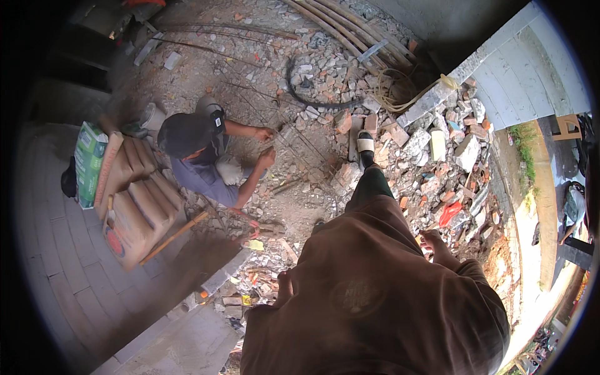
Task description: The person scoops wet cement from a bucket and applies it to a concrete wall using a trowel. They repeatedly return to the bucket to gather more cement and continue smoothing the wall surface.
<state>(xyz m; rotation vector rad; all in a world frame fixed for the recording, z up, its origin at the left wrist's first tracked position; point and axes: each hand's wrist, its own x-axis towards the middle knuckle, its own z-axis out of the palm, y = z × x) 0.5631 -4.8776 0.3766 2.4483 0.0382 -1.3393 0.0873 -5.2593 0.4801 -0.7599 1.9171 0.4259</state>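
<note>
My right hand point(430, 240) hangs by my right side above the rubble, loosely curled with its fingers a little apart; nothing shows in it. A red plastic scrap point(449, 214) lies on the rubble near it. My left hand point(284, 286) hangs at my other side, partly covered by my brown shirt point(375, 294); its fingers are hidden. A shoe point(365, 145) of mine with a pale band rests on the broken bricks ahead. To the left a co-worker point(203, 159) in a dark cap crouches, both hands held out over thin metal rods point(300, 142).
Stacked brown sacks point(140, 206) and a green-white bag point(91, 159) stand at the left, a wooden handle point(174, 239) leaning beside them. Ahead lie a black hose point(300, 92), long poles point(350, 31) and a coiled pale hose point(394, 94). Uneven brick rubble point(431, 150) covers the right.
</note>
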